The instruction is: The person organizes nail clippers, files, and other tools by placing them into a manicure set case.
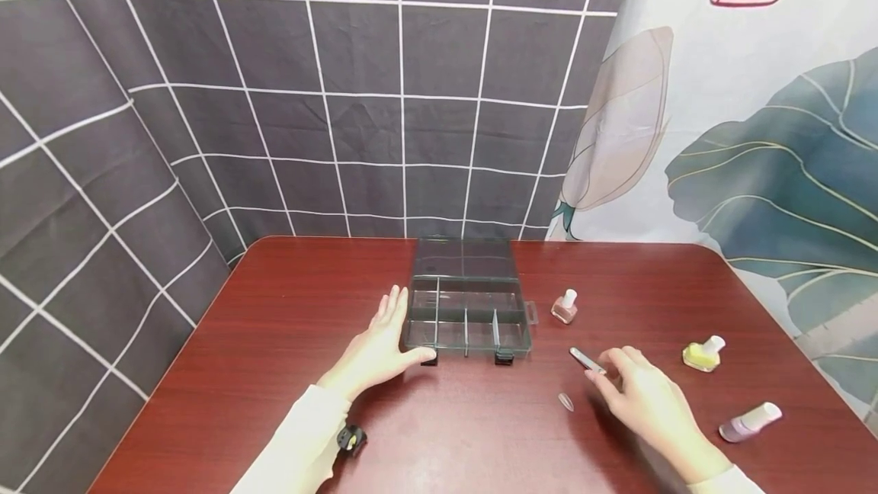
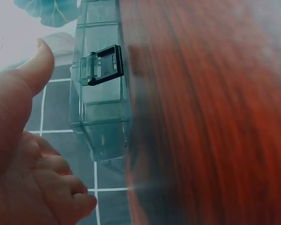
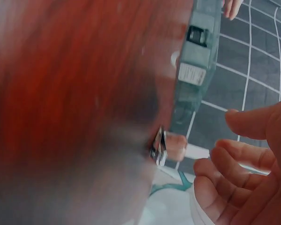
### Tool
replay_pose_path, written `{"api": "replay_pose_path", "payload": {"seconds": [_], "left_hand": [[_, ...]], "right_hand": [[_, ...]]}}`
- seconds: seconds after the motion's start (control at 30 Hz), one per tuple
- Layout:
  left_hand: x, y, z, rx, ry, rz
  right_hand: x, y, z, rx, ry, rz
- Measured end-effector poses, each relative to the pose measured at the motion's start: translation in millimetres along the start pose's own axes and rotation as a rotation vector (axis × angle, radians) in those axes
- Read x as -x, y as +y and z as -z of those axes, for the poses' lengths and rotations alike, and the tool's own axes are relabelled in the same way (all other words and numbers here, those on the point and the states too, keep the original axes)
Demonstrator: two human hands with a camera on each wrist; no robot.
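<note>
White sleeves [image 1: 291,444] lead down to two bare hands, neither holding anything. The right hand [image 1: 645,395] has its fingers loosely bent, thumb a little apart from them; its fingertips hover close by a silver nail clipper [image 1: 586,360], which lies on the table just ahead of them. The left hand [image 1: 377,345] is spread wide beside a clear, compartmented box [image 1: 449,347], its thumb reaching toward the left black latch [image 1: 428,359] — whether it touches, one cannot tell. A dark device [image 1: 352,439] sits at that wrist.

Nearer the person than the clipper lies a small, pale, nail-shaped piece [image 1: 565,402]. The box's lid [image 1: 463,256] is swung back, away from the person. Right of the box stands a pinkish polish bottle [image 1: 565,309]; farther right are a yellow bottle [image 1: 701,357], and a lilac one [image 1: 748,423] lying on its side. Everything rests on a reddish-brown table [image 1: 466,433] — behind it hang a grey gridded cloth [image 1: 357,124] and a leaf-printed one [image 1: 789,166].
</note>
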State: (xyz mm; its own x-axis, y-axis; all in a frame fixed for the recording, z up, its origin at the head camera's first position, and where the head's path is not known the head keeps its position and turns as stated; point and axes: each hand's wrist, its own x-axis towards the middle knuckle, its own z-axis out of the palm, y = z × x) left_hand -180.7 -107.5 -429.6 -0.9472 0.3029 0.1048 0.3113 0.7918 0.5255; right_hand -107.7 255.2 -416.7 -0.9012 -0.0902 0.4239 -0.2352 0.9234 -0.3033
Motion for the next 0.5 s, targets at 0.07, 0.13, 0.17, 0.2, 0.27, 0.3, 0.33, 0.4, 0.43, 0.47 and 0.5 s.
{"api": "replay_pose_path", "payload": {"seconds": [0.07,0.13,0.17,0.2,0.27,0.3,0.33,0.4,0.43,0.47,0.5], "left_hand": [[-2.5,-0.7,-2.2,0.032,-0.023,0.008],[-5.4,-2.1,-4.5,0.075,-0.049,0.009],[-7.1,-2.6,-5.6,0.1,-0.062,0.009],[-8.5,-3.1,-6.5,0.124,-0.076,0.008],[-11.6,-4.0,-8.6,0.164,-0.106,0.003],[-12.9,-4.3,-9.3,0.176,-0.12,0.003],[-14.2,-4.3,-9.9,0.184,-0.134,0.004],[-15.8,-4.4,-10.9,0.194,-0.152,0.008],[-16.5,-4.3,-11.1,0.196,-0.156,0.01],[-17.2,-4.4,-11.3,0.194,-0.157,0.013],[-17.7,-4.6,-11.3,0.198,-0.157,0.015]], "right_hand": [[1,-2,-2,-0.012,-0.022,0.007],[2,-3,-4,-0.03,-0.045,0.014],[3,-4,-4,-0.037,-0.056,0.02],[3,-4,-5,-0.044,-0.065,0.023],[4,-5,-7,-0.078,-0.094,0.027],[5,-6,-7,-0.097,-0.114,0.023],[5,-7,-8,-0.116,-0.139,0.016],[6,-9,-9,-0.155,-0.193,-0.009],[6,-9,-10,-0.171,-0.219,-0.024],[6,-10,-10,-0.182,-0.24,-0.034],[6,-11,-10,-0.192,-0.26,-0.045]]}}
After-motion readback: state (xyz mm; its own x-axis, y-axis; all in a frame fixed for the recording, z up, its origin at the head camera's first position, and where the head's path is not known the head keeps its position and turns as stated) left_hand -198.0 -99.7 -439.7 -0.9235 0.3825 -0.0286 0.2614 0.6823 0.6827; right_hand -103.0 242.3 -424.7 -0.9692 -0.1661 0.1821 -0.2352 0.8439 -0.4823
